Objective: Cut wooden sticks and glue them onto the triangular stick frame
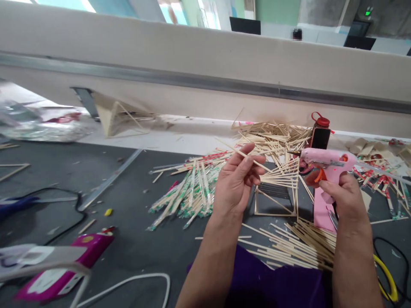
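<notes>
**Stick in left hand, pink glue gun in right, both at the stick frame**

Head view. Reference object for all positions: the stick frame (289,175), an open wooden structure with sticks fanned across its upper part.

Left hand (239,173): just left of the frame, raised. Thumb and fingertips pinched together on a thin wooden stick (236,149). Stick slants across the fingers, one end projecting beyond them away from the frame, the other pointing toward the frame's fanned sticks. Contact between stick and frame: cannot tell.

Right hand (348,190): right of the frame, wrapped around the grip of a pink hot glue gun (327,157). Fingers lie by the orange trigger (320,175); whether it is squeezed, cannot tell. Nozzle (293,152) faces left, near the frame's upper right corner; gap not readable.

Surroundings: pile of plastic-wrapped sticks (192,194) left of the frame, beyond the left hand; loose sticks (272,248) on the near side; heap of bare sticks (272,136) behind; red-capped bottle (321,122) behind and to the right; red-marked wrappers (382,177) farther right.
</notes>
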`<state>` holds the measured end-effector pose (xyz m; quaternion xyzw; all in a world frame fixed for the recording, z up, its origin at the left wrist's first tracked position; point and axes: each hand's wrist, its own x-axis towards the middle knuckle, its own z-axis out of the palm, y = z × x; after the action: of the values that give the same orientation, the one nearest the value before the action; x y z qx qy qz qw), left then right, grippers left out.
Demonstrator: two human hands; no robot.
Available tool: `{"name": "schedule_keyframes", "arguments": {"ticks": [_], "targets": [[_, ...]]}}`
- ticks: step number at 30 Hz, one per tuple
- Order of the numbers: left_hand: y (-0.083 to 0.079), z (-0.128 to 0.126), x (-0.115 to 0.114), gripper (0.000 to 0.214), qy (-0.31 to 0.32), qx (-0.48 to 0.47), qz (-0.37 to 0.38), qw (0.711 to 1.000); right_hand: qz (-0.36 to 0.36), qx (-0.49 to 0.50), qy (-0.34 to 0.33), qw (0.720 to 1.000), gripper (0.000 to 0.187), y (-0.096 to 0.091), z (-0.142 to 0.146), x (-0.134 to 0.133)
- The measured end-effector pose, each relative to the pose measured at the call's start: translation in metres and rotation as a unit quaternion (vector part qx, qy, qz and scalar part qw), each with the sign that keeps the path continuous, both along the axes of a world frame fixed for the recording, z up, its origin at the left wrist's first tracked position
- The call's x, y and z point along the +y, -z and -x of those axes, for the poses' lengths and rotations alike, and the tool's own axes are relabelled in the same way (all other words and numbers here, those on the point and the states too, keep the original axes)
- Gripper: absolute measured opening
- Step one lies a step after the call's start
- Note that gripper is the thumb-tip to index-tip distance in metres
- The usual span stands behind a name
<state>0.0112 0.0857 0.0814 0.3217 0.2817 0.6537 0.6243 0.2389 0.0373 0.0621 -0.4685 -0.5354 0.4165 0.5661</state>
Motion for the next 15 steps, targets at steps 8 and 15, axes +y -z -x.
{"name": "schedule_keyframes", "arguments": {"ticks": [8, 15], "targets": [[0.002, 0.005, 0.004, 0.031, -0.055, 0.001, -0.006, 0.998, 0.019, 0.000, -0.056, 0.998, 0.013, 0.010, 0.009, 0.003], [0.004, 0.009, 0.007, 0.032, -0.078, -0.012, 0.021, 0.997, 0.025, 0.004, -0.047, 0.999, 0.018, 0.010, 0.015, 0.003]]}}
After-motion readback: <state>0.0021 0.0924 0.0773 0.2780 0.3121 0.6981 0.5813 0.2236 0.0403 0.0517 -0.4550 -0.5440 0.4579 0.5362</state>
